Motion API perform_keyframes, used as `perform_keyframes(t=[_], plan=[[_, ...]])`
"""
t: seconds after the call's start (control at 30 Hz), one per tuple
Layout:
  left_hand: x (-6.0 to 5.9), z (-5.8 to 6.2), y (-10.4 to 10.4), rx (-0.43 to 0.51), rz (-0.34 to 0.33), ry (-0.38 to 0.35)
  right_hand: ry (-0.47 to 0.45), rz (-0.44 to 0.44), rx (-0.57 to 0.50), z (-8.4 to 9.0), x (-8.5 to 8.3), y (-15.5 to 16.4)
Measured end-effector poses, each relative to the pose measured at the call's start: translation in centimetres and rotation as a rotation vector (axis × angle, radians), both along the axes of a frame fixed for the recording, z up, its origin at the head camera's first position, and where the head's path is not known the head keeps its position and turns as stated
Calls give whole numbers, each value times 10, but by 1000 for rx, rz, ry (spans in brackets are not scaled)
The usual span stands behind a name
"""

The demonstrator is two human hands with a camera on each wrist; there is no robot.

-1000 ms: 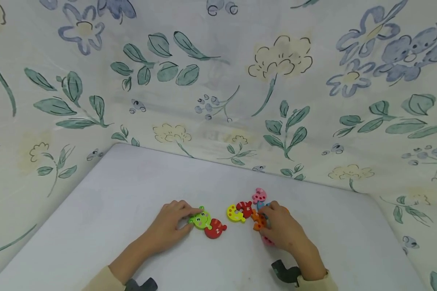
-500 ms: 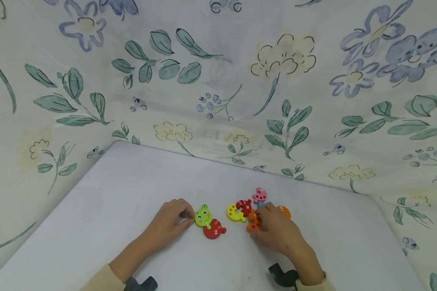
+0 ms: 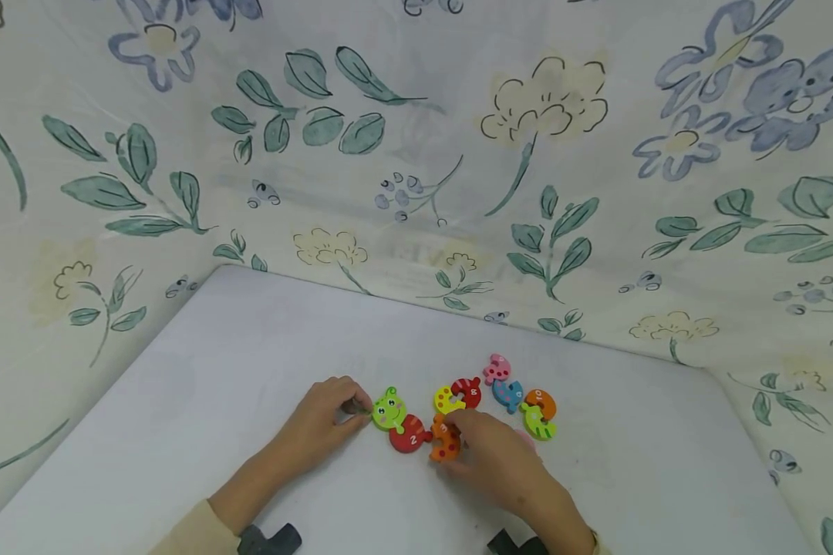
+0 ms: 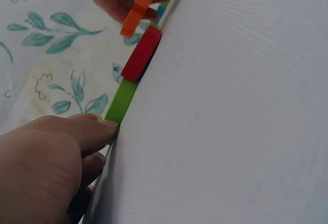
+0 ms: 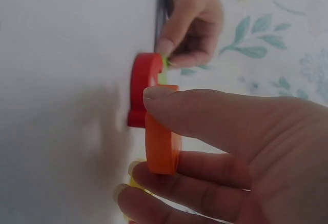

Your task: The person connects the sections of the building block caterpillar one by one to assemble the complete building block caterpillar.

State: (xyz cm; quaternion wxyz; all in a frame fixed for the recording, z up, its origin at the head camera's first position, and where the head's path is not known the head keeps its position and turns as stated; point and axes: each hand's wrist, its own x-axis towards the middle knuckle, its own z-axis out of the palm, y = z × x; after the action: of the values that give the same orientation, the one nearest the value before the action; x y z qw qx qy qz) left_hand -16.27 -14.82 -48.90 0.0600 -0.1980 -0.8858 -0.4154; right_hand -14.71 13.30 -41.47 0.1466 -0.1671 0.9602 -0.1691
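My right hand [image 3: 503,462] pinches an orange dotted puzzle piece [image 3: 446,441] between thumb and fingers. In the right wrist view this orange piece is raised on edge, close to the red piece. A red puzzle piece [image 3: 408,435] marked 2 lies joined to a green smiling caterpillar-head piece [image 3: 389,410]. My left hand [image 3: 326,416] pinches the head's left edge with thumb and curled fingers. The left wrist view shows the green and red pieces flat on the table, the orange one tilted above them.
Beyond my right hand lie a yellow piece [image 3: 447,399], a striped red piece [image 3: 467,391], a pink piece [image 3: 497,368] and a blue piece [image 3: 508,395]. Farther right are an orange piece [image 3: 543,401] and a green striped piece [image 3: 537,424]. Floral cloth [image 3: 416,254] rises behind the white table [image 3: 305,331].
My right hand has carried the orange dotted piece left, away from the cluster, to beside the red 2 piece. The left fingers have drawn back from atop the green head to its edge.
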Motion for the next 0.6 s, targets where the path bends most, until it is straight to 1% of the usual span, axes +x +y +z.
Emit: perform_keyframes(t=[0.13,0.4,0.6], plan=[[0,1,0,-1,-6,7,0,16,-4,-6,1,-6],[1,1,0,-55,3,-3,46,3,16,-13,0,-12],[2,1,2,-61,4,0,57,22,52,-17,-1,-11]])
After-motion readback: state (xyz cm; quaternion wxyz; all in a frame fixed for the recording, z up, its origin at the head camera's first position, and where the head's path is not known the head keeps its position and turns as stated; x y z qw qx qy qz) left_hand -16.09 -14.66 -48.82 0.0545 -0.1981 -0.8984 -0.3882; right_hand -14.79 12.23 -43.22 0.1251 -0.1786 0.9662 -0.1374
